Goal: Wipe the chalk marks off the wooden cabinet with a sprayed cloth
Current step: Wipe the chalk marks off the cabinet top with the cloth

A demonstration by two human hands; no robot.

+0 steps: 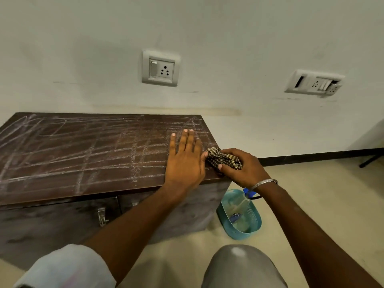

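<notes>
A low dark wooden cabinet (83, 159) stands against the wall, its top covered in white chalk marks (133, 154) drawn as crossing lines. My left hand (185, 159) lies flat on the top near its right end, fingers straight and spread. Just to its right, my right hand (243, 167) grips a bunched brown-and-cream checked cloth (222, 159) against the top at the front right corner. A steel bangle sits on that wrist.
On the floor right of the cabinet sits a teal plastic basket (252, 223) holding a clear spray bottle (241, 202) with a blue top. Two switch-and-socket plates (160, 68) (313, 83) are on the white wall. My knee (239, 265) is low in view.
</notes>
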